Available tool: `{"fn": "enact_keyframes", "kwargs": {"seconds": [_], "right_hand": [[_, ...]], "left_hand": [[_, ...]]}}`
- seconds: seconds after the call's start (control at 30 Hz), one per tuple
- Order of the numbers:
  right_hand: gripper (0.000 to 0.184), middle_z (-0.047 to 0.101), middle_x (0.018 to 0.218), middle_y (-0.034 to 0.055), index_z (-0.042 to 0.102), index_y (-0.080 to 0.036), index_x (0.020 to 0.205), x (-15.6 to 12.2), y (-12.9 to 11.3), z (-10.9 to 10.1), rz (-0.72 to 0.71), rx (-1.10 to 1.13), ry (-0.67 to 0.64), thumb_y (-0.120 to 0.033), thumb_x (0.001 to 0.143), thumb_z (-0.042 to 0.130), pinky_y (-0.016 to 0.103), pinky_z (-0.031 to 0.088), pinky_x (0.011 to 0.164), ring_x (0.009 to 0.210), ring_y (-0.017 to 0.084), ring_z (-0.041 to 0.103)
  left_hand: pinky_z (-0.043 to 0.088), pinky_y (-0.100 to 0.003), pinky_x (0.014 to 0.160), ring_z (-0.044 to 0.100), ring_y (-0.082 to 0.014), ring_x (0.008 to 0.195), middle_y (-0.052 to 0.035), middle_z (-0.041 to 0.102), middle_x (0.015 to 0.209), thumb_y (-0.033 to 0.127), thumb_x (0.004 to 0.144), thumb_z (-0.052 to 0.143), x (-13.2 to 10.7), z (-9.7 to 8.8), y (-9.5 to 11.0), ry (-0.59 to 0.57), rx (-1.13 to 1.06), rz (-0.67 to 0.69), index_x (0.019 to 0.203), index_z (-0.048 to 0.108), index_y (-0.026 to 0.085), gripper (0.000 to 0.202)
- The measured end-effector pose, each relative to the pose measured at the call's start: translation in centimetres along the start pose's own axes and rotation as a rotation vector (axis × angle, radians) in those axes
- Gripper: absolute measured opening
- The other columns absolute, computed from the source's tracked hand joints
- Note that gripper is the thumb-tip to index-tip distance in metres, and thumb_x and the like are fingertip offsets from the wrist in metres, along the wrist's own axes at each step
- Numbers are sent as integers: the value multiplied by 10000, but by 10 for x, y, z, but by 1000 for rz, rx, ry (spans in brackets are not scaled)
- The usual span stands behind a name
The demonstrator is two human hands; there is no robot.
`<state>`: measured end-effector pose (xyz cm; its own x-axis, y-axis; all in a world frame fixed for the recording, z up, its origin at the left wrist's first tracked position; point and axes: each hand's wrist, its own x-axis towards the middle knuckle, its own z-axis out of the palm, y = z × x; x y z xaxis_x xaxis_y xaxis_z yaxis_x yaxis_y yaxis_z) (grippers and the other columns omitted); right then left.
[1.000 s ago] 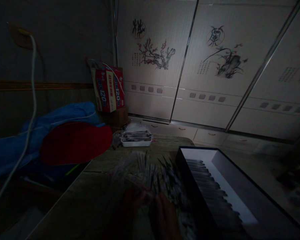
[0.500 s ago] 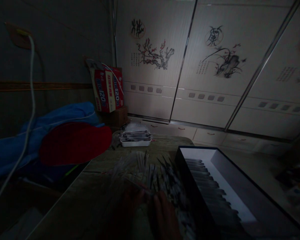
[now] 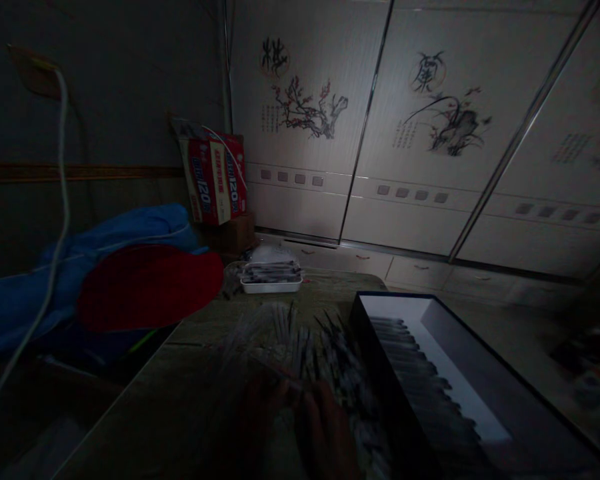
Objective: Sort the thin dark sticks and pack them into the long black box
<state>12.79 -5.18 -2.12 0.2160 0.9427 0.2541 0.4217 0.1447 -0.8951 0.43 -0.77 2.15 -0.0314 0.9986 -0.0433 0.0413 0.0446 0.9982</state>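
Note:
Both my hands are low in the dim picture, close together over the table. The fingers of my left hand [image 3: 264, 395] are closed on a slim, pen-like stick [image 3: 286, 377], which slants up to the left. My right hand [image 3: 327, 427] closes on its lower right end, where the fingers hide detail. Just beyond lie several thin, pale, clear-looking strips [image 3: 283, 323]. A heap of dark, pointed pen-like pieces [image 3: 336, 340] is to the right of them. Beside the heap, an open dark box [image 3: 510, 373] with a white inside holds a row of slim, dark-ended pieces [image 3: 410, 363].
A white tray [image 3: 271, 288] full of slim sticks stands at the table's far edge, with clear plastic [image 3: 273, 253] behind it. Left of the table [image 3: 180, 400] lie blue cloth [image 3: 130, 227] and a red round piece [image 3: 150, 287]. A red carton [image 3: 215, 180] and a white cable [image 3: 63, 200] are farther back.
My right hand's fingers have shifted slightly, bunching nearer the stick. My left hand stays nearly in place, and the things on the table look unmoved.

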Motion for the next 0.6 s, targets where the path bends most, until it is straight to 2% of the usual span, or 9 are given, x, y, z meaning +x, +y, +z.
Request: {"fn": "enact_keyframes", "kwargs": {"seconds": [0.17,0.3,0.37,0.43,0.5,0.6], "right_hand": [[414,651,704,7,595,-247,837,0,-1,0,-35,1,7,-546,913,320,218,422,555,610,149,609],[441,687,850,57,631,-237,923,-3,7,-1,-60,-52,96,-575,894,350,234,464,646,759,178,645],[443,680,801,50,630,-231,907,-2,8,-2,-72,-53,25,-549,913,323,226,468,632,720,167,644],[450,652,679,24,626,-236,840,0,8,-2,-93,-44,-49,-521,931,291,211,448,548,600,148,621],[461,623,593,7,626,-248,790,0,8,-1,-109,-47,-24,-516,936,280,210,418,484,509,140,588],[478,633,581,11,641,-264,757,-4,13,4,-122,-86,56,-505,941,272,220,422,471,485,146,586]], "left_hand": [[518,-304,656,645,-200,664,-17,693,658,289,666,621,-2,-3,-1,-55,-91,-5,682,674,183,119],[518,-302,617,635,-188,630,-5,675,648,308,682,636,1,-3,-15,-88,-168,30,712,655,178,135],[518,-293,623,637,-181,637,-5,678,663,307,697,626,4,-3,-21,-95,-144,51,723,660,177,137],[517,-285,618,635,-176,629,-2,677,658,304,687,632,5,-3,-23,-87,-104,49,718,662,178,133],[517,-284,601,634,-178,616,-2,674,646,305,669,642,5,-3,-22,-70,-90,38,708,658,179,132],[522,-294,602,638,-185,603,-3,672,626,300,679,624,3,-2,-16,-67,-69,26,709,662,181,129]]}}
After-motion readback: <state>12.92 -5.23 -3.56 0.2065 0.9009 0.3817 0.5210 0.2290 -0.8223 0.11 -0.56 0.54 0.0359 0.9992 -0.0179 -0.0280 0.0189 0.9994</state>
